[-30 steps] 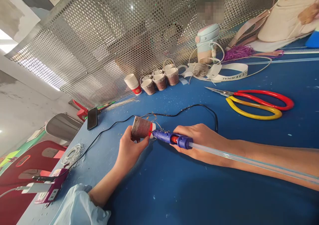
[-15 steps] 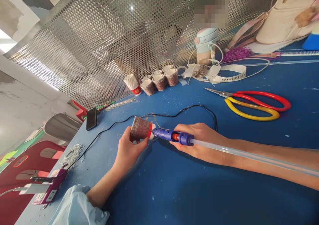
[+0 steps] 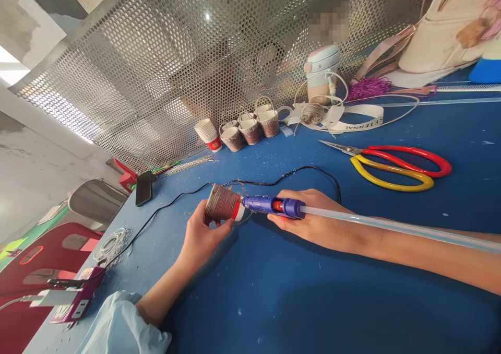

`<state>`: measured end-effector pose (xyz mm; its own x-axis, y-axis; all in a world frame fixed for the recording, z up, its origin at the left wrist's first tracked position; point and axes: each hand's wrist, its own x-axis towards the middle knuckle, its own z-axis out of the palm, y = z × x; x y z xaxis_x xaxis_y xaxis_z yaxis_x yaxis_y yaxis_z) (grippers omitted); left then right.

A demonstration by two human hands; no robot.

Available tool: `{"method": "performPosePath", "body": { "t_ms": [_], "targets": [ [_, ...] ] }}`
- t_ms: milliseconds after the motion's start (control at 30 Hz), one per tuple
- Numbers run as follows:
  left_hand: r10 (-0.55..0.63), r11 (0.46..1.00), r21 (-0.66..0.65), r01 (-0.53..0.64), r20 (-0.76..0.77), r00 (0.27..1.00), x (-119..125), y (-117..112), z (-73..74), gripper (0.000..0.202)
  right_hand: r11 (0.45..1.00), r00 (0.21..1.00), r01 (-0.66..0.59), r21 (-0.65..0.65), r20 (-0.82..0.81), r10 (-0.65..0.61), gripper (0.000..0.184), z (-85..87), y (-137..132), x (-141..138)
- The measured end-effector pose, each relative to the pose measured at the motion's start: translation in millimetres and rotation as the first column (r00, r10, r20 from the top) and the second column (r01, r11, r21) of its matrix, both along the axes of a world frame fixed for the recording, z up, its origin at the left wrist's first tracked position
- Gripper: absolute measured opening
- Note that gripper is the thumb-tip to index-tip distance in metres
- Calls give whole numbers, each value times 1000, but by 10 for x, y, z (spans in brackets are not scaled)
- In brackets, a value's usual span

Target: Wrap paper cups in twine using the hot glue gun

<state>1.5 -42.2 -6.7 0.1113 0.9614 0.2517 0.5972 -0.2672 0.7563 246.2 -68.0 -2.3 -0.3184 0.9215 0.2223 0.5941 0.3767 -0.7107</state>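
My left hand (image 3: 203, 234) is closed around a small paper cup (image 3: 222, 203) lying on its side. Brown twine covers most of the cup, leaving a red and white band bare at its right end. In my right hand (image 3: 309, 223) is a blue hot glue gun (image 3: 260, 204), with fingers wrapped round its handle. The nozzle points left and meets the cup's bare end; whether it touches cannot be made out. A long clear glue stick (image 3: 376, 223) sticks out of the gun's back, above my right forearm.
Scissors (image 3: 395, 167) with red and yellow handles lie at right. Twine-wrapped cups (image 3: 250, 130) and a stack of paper cups (image 3: 207, 133) stand by the perforated metal screen (image 3: 156, 82). A black cord (image 3: 183, 193) runs to a purple power strip (image 3: 80, 302). A phone (image 3: 143, 188) lies at left.
The glue gun has tilted slightly, its rear end rising, and its nozzle has shifted a little to the right. My left hand still holds the cup, turned slightly.
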Motion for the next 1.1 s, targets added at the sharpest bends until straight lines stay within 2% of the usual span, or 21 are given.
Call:
{"method": "performPosePath", "body": {
  "t_ms": [500, 700, 900, 1000, 1100],
  "targets": [
    [3, 1000, -6, -3, 28, 1000, -4, 5, -13, 22, 998, 999, -8, -58, -53, 5, 25, 28, -5, 6],
    [-11, 1000, -1, 11, 44, 999, 11, 3, -8, 23, 993, 995, -100, -68, -19, 99, 22, 39, -55, -4],
    [29, 1000, -7, -29, 9, 1000, 13, 11, 7, 22, 999, 997, 50, 16, -52, -49, 24, 22, 72, 34],
    [43, 999, -15, -43, -12, 999, 29, 7, 28, 23, 994, 997, 81, 78, 11, -82, 28, -1, 202, 91],
    [49, 999, -13, -50, -38, 998, 44, 1, 43, 23, 981, 980, 175, 85, 85, -183, 34, -24, 345, 158]
  ]
}}
